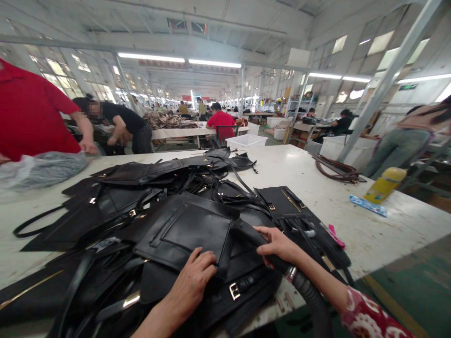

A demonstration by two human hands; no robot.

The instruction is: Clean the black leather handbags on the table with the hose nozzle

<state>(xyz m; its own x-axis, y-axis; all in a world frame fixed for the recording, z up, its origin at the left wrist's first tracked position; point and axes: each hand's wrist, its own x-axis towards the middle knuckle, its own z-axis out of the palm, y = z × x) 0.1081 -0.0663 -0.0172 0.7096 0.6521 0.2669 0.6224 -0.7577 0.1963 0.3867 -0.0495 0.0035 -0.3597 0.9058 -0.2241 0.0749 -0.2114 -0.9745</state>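
A heap of black leather bag panels [148, 206] with straps and gold buckles covers the near part of a white table [352, 220]. My left hand [192, 281] presses down on the top panel with a stitched pocket [192, 230], fingers curled at its lower edge. My right hand [278, 246] is closed round a black nozzle [246, 232] joined to a grey ribbed hose [312, 300]. The nozzle tip rests against the right edge of that panel.
A yellow bottle [384, 184], a blue packet [368, 205] and brown straps [334, 169] lie at the right. A pink item [335, 236] sits near the bags. A person in red [31, 112] stands at the left by a plastic bag [38, 170]. Other workers stand at far tables.
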